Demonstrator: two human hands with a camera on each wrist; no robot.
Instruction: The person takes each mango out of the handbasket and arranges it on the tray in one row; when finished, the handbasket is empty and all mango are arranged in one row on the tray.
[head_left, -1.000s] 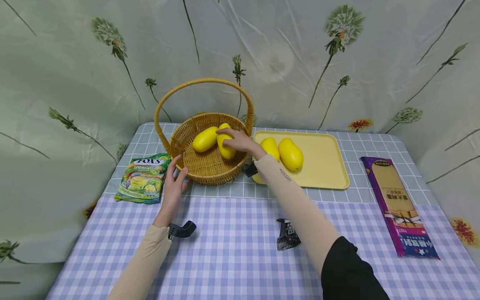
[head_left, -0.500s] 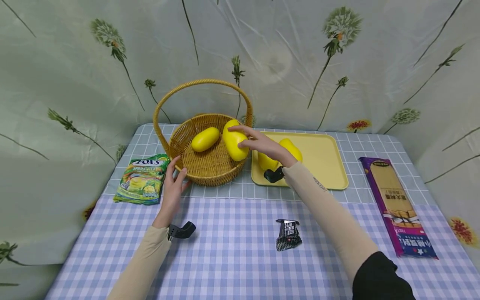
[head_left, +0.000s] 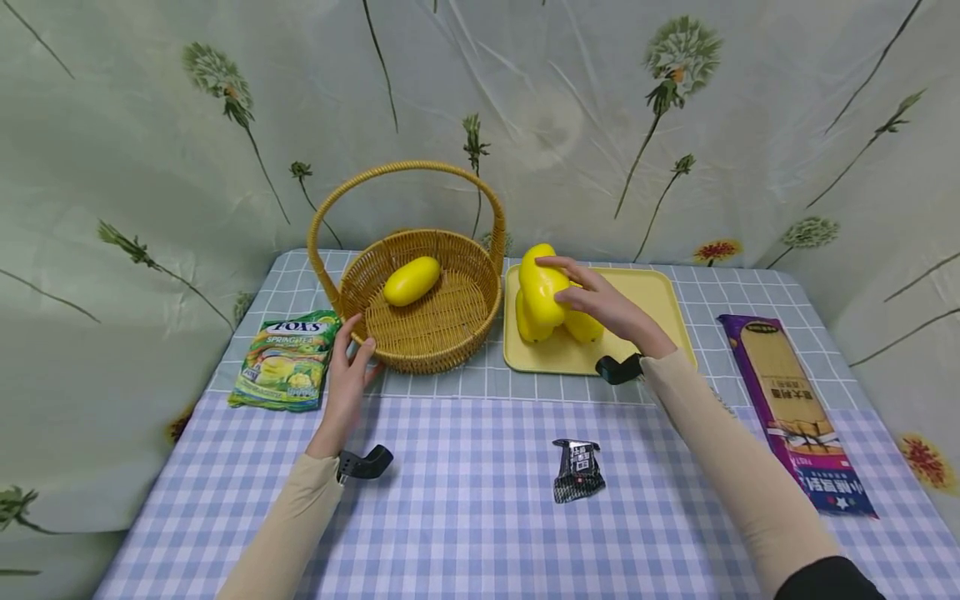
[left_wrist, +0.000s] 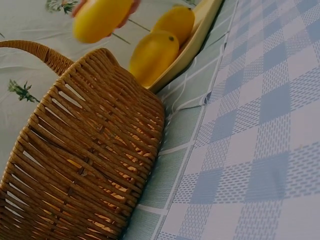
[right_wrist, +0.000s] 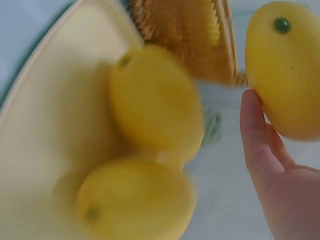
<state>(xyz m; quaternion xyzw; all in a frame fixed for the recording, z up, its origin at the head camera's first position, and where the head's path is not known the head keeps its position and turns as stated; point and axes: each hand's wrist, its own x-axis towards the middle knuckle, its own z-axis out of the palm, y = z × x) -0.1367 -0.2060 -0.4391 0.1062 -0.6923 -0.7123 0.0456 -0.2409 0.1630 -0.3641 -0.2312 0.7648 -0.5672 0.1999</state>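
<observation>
My right hand (head_left: 600, 300) holds a yellow mango (head_left: 542, 287) above the pale yellow tray (head_left: 652, 333), gripping its right side. In the right wrist view this mango (right_wrist: 285, 75) shows a green stem spot, with fingers against its underside. Two more mangoes lie on the tray; one mango (right_wrist: 155, 100) is blurred in that view. My left hand (head_left: 347, 383) holds the front-left rim of the wicker basket (head_left: 442, 354); the hand itself is outside the left wrist view. Inside the basket lies another mango (head_left: 412, 281).
A green candy bag (head_left: 288, 362) lies left of the basket. A small black packet (head_left: 577, 471) is on the checked cloth (head_left: 465, 500) in front. At the right lies a long purple noodle package (head_left: 798, 412). The basket's tall handle (head_left: 408, 167) arches above it.
My right hand has lifted one mango out of the basket and carried it rightward over the tray. My left hand has stayed at the basket rim.
</observation>
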